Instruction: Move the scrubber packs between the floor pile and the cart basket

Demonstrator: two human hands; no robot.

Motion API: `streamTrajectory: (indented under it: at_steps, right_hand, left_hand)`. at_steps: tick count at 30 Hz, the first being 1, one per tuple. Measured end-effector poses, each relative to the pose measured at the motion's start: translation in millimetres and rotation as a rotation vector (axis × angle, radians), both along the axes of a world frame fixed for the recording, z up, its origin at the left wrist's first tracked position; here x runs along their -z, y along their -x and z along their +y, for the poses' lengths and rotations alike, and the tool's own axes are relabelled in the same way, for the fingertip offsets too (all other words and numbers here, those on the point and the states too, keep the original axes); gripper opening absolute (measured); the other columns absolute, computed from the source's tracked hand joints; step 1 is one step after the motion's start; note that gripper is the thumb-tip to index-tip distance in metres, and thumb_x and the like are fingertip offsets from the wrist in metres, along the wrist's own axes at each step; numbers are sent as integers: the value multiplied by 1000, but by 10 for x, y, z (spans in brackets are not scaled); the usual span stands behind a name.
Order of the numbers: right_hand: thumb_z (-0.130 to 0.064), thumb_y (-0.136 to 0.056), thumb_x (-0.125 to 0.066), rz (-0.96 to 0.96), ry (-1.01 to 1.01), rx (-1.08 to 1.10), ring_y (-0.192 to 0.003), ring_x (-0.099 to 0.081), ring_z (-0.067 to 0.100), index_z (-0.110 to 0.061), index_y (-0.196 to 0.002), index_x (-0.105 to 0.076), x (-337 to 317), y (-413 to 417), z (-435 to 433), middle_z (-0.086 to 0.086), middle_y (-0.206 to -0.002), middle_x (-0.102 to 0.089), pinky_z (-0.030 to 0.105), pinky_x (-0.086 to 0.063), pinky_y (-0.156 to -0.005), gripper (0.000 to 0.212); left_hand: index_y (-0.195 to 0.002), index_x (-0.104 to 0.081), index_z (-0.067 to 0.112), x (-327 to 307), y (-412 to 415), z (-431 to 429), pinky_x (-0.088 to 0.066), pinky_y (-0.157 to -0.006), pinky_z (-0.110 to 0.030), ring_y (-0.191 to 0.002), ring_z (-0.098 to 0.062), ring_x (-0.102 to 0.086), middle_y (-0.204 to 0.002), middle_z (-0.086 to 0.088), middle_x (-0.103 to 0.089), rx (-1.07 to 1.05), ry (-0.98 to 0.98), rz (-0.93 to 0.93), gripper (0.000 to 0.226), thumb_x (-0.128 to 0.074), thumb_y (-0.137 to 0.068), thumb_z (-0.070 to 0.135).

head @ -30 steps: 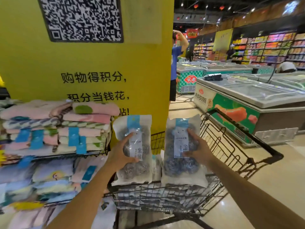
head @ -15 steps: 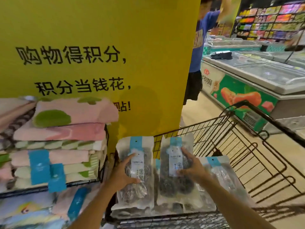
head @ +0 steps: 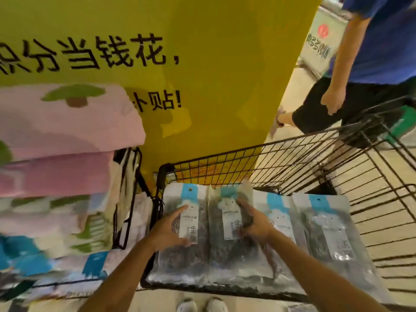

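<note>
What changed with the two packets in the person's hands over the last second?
Both packets came down from held upright to lying in the cart: left hand holds the left packet, right hand the right packet. Both grips stayed; the towels are unmoved.

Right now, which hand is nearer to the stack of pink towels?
Left. The left hand holds a scrubber pack just beside the pink towels; the right hand holds the next pack, farther from them.

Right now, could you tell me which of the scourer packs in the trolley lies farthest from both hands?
The rightmost pack, lying flat by the trolley's right side; neither hand touches it, unlike the two on the left.
</note>
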State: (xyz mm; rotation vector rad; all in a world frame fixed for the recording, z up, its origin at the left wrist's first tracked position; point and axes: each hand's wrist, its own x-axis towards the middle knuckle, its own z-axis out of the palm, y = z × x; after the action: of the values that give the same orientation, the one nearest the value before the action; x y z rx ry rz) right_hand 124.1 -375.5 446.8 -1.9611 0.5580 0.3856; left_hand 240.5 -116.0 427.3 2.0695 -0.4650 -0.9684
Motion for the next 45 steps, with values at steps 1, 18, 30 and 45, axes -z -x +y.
streamTrajectory:
  at_steps: [1,18,30,45]
  right_hand:
    - [-3,-69,-78,24,59,-55,-127,-42,24,-24,-147,-22,-17,-16,15,-4,-124,-40,15,-37,-87,98]
    - [-69,-64,-66,230,692,-470,-137,31,34,-11,-145,25,-41,-62,274,14,-150,34,52,12,-112,135]
    - [-64,-64,-70,210,759,-468,-143,-7,39,-17,-149,1,-90,-101,297,15,-157,4,61,-8,-113,121]
    - [-56,-84,-56,94,1015,195,-136,-31,32,-21,-149,-14,-1237,1039,177,12,-151,-27,44,-31,-110,85]
  left_hand:
    - [-135,-27,41,-6,-17,-13,-43,-97,-16,-134,-16,-37,-137,10,-39,37,-35,-33,109,-91,-47,37]
    - [-150,8,24,-213,72,-118,-3,-116,-49,-143,-25,21,-152,-3,30,476,-601,-536,136,-53,-47,87]
    - [-151,-4,24,-422,45,-254,-9,-115,-50,-146,-26,4,-159,-5,8,506,-738,-565,120,-73,-61,65]
    - [-148,-20,24,-1514,451,-1346,-29,-112,-41,-141,-26,-23,-155,-8,-21,727,-275,-979,101,-62,-69,70]
